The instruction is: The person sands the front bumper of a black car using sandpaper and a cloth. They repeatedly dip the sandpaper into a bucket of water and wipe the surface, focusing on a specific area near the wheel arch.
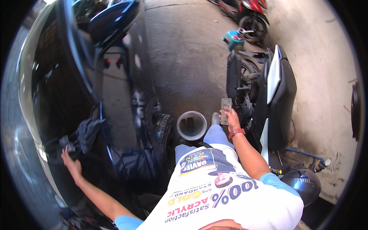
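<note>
A dark car (pixel 53 88) fills the left side, and a pale wall (pixel 318 65) rises on the right, with a grey concrete floor (pixel 184 50) between these 2. A black-and-white motorcycle (pixel 283 99) stands along the wall; farther off is a red motorcycle (pixel 251 9), partly cut by the upper edge. The person wears a white printed shirt (pixel 234 203) with light blue sleeves and stands between the car and the nearer motorcycle.

The left arm (pixel 97 197) reaches well out to the side, over the car's dark surface. The right arm (pixel 251 155) extends forward, its forearm angled slightly inward, with a red watch (pixel 237 132) at the wrist.

A dark helmet (pixel 303 186) sits low beside the right sleeve. A round, pale bucket (pixel 178 126) stands on the floor ahead of the legs, near a car tyre (pixel 163 130). A crumpled dark cloth (pixel 89 134) lies on the car.

The left hand (pixel 72 165) is spread, fingers extended toward a small greyish crumpled item (pixel 67 143) beside the cloth; whether the fingertips touch it cannot be told. The right hand (pixel 230 118) is closed around a clear rectangular piece (pixel 226 103), held upright beside the motorcycle, its far end projecting beyond the fingers.
</note>
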A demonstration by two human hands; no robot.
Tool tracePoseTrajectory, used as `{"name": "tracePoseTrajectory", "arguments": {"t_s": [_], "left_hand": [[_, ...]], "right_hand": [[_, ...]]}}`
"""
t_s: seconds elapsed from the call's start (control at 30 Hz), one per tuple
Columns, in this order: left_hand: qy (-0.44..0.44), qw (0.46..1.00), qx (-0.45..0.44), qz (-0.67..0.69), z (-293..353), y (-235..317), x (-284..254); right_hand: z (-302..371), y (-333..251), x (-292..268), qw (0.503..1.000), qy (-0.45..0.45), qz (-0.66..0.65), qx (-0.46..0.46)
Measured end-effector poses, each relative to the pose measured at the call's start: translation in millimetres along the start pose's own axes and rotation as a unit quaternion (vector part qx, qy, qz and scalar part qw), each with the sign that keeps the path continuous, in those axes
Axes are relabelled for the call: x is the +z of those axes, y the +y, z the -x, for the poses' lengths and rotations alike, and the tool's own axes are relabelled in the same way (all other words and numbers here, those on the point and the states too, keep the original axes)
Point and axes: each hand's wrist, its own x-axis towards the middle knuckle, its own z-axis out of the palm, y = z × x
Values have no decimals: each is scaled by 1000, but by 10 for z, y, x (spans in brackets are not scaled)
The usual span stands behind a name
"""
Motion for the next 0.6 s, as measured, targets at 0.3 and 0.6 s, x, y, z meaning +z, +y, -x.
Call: {"name": "tracePoseTrajectory", "arguments": {"t_s": [0.3,0.6], "left_hand": [[151,988,20,-25,-19,2531,-727],[-174,942,91,273,-162,6074,973]], "right_hand": [[-1096,-281,-228,992,-71,-19,101],[-2858,-877,-762,992,-118,20,26]]}}
